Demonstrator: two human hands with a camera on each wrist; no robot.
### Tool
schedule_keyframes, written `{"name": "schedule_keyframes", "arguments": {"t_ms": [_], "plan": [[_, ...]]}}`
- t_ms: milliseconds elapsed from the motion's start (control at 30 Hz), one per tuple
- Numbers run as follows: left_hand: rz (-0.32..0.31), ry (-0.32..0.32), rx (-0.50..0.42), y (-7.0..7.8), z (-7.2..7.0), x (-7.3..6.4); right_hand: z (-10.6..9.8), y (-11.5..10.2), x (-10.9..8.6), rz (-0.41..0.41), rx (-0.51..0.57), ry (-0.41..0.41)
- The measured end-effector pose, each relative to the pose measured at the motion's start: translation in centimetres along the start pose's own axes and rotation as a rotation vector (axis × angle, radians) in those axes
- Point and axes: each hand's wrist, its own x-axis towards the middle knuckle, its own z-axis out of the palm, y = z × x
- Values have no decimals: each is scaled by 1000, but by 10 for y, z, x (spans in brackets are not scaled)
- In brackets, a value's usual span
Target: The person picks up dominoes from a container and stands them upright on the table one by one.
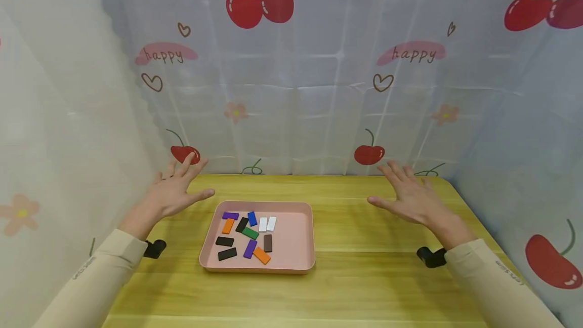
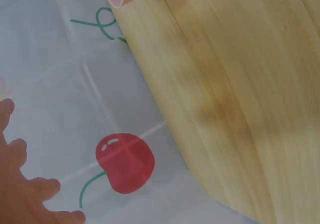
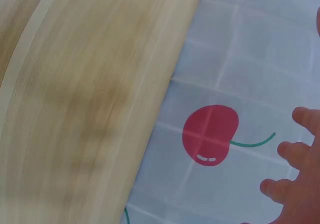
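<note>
My left hand [image 1: 175, 194] hovers with spread fingers beyond the upper left of a pink tray [image 1: 293, 242]. On the other side, my right hand [image 1: 412, 199] is held up over the table, fingers apart and holding nothing. Several small flat blocks lie scattered in the tray: black [image 1: 227, 254], orange [image 1: 261, 255], purple [image 1: 250, 248], green [image 1: 250, 233], blue [image 1: 252, 218], white [image 1: 271, 223] and dark brown [image 1: 267, 243]. Fingertips of the left hand [image 2: 25, 184] show in the left wrist view, and those of the right hand [image 3: 300, 169] in the right wrist view.
The tray sits on a yellowish wooden table [image 1: 355, 287], left of its middle. A white curtain [image 1: 314, 65] printed with cherries and hearts hangs behind it and along both sides. Black wrist straps [image 1: 430, 257] show at the sleeves.
</note>
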Motion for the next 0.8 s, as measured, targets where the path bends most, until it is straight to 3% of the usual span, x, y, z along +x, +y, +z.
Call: {"name": "schedule_keyframes", "arguments": {"t_ms": [433,800], "plan": [[39,-11,-49,0,17,-6,17,-19,2,-66,99,21],[50,-11,-13,3,32,-5,27,-33,5,-118,223,5]]}}
